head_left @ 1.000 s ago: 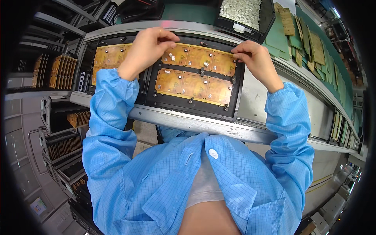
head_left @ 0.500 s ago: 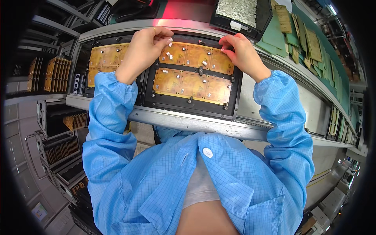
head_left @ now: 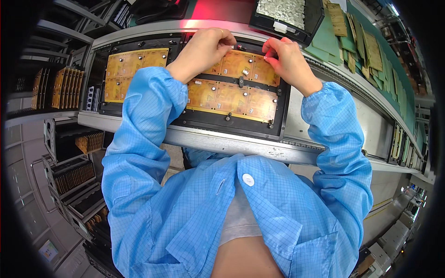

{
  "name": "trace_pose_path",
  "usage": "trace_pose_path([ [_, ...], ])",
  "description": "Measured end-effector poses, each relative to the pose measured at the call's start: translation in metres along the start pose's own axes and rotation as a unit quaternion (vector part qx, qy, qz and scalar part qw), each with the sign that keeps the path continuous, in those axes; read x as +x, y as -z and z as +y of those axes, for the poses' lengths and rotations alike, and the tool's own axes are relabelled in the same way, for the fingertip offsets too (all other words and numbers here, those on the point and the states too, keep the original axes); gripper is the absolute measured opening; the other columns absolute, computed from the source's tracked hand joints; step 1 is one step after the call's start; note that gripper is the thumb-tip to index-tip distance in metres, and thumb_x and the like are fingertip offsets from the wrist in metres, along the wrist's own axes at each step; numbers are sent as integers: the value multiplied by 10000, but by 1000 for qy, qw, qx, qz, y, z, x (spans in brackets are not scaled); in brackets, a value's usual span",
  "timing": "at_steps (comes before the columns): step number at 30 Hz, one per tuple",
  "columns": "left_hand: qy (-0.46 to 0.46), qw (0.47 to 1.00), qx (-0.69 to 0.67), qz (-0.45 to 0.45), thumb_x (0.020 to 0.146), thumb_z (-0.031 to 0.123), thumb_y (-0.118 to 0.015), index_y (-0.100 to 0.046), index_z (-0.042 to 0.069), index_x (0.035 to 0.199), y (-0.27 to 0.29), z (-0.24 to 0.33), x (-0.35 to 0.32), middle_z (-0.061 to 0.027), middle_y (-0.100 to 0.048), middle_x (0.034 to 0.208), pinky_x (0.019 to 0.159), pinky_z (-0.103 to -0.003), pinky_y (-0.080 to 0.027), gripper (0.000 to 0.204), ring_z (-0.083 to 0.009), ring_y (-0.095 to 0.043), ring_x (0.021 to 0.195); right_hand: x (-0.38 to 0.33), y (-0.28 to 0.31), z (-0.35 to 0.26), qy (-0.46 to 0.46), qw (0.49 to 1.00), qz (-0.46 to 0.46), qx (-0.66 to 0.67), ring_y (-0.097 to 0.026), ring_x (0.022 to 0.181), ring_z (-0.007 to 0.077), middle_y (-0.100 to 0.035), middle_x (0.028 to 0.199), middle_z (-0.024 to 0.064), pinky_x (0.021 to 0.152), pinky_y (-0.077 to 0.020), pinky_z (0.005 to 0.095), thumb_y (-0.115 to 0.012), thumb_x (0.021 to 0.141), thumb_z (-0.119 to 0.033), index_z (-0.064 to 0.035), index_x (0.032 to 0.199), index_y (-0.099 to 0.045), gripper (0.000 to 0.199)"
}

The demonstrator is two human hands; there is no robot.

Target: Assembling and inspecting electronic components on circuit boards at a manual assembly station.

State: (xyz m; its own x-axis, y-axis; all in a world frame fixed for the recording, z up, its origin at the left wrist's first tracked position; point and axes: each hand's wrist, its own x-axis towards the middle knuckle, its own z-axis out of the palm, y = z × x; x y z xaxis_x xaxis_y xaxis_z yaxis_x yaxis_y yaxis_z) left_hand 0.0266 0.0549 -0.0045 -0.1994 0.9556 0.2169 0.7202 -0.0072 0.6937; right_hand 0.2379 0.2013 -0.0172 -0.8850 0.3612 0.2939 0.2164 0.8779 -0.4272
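Note:
My left hand (head_left: 204,50) is pinched over the upper circuit board panel (head_left: 260,70), with a small white component (head_left: 232,47) at its fingertips. At that panel's far right corner, my right hand (head_left: 291,64) is pinched too; a tiny white piece (head_left: 265,58) shows between thumb and finger. The lower circuit board panel (head_left: 222,102) lies closer to me in the same black fixture (head_left: 204,121). Small white and dark parts stand on both panels, among them a white component (head_left: 245,72). My left hand and sleeve cover the upper panel's left part.
A second orange panel (head_left: 134,62) sits in another black fixture to the left. Beyond the metal rail (head_left: 241,146) is a black bin (head_left: 282,16) of white components. Green boards (head_left: 324,46) are piled at the far right. Racks of boards (head_left: 67,88) stand left.
My left hand has moved right along the upper panel, still pinching a white component. My right hand has shifted only slightly. The black fixture appears a little further right.

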Motion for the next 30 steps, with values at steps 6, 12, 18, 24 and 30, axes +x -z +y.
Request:
trace_pose_path([
  [6,-59,993,102,-31,886,69,-695,-720,-4,1024,-6,-6,9,-145,-736,946,791,-338,-566,158,-265,-721,874,-8,-5,-4,44,995,11,-85,-581,979,280,-672,957,70,863,-431,415,-718,823,-49,-68,1017,-646,208],
  [12,-75,992,95,-46,867,68,-701,-733,-4,992,-13,-12,11,-146,-735,958,825,-361,-562,148,-298,-711,900,-6,-4,-25,129,992,-10,1,-544,1048,287,-634,1077,55,937,-414,407,-741,811,-76,-95,1009,-696,204],
  [18,-80,991,93,-45,865,81,-710,-738,-6,993,-12,-13,11,-143,-742,957,830,-368,-562,158,-302,-715,886,-9,-21,-23,163,985,-43,34,-544,1038,273,-635,1006,45,917,-442,409,-739,818,-78,-67,981,-688,171],
  [24,-50,993,82,-66,872,95,-714,-743,-10,987,-12,-12,12,-141,-747,967,825,-356,-558,159,-291,-719,880,-18,0,-24,100,985,47,132,-608,914,278,-638,974,98,788,-512,357,-657,876,27,-35,1067,-664,201],
  [30,-18,995,58,-83,870,76,-713,-740,2,991,-13,-19,9,-129,-741,955,828,-352,-558,145,-286,-716,897,-39,30,-25,-21,981,36,188,-629,921,148,-657,1022,77,820,-520,266,-628,909,77,-8,1108,-691,226],
])
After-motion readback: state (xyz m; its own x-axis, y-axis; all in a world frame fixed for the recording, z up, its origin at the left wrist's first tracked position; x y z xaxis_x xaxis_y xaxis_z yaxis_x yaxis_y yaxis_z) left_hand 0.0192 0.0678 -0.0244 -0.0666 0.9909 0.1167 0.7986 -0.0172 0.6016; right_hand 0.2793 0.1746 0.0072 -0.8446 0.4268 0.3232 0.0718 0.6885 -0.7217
